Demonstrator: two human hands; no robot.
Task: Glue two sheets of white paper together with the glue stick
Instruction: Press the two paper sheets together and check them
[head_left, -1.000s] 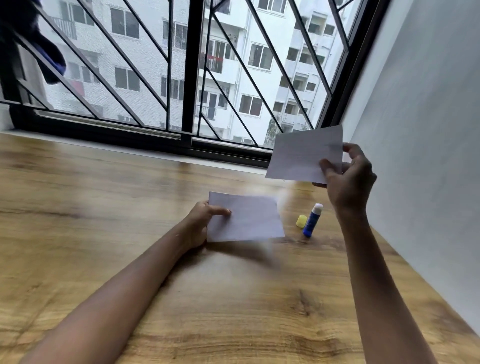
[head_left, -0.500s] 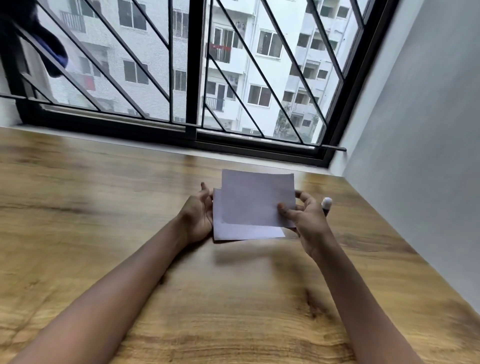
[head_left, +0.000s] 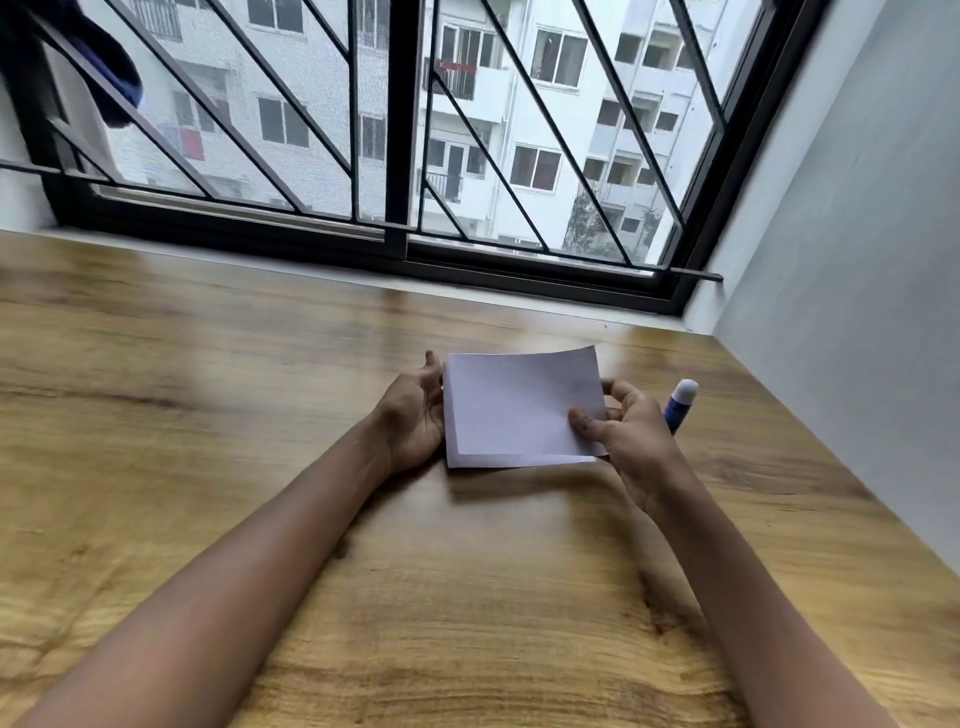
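Two white paper sheets lie stacked on the wooden table (head_left: 260, 415). The upper sheet (head_left: 519, 402) nearly covers the lower sheet (head_left: 519, 461), of which only a thin strip shows along the left and near edges. My right hand (head_left: 631, 431) pinches the upper sheet's right near corner, thumb on top. My left hand (head_left: 415, 410) rests with its fingers against the left edge of the stack. A blue glue stick (head_left: 679, 402) with its white tip exposed stands upright just behind my right hand. Its cap is hidden.
A window with black diagonal bars (head_left: 395, 156) runs along the far edge of the table. A grey wall (head_left: 857, 260) bounds the table on the right, close to the glue stick.
My right hand brought the upper sheet down from the air onto the lower sheet and slid it nearer into alignment. My left hand stayed at the stack's left edge.
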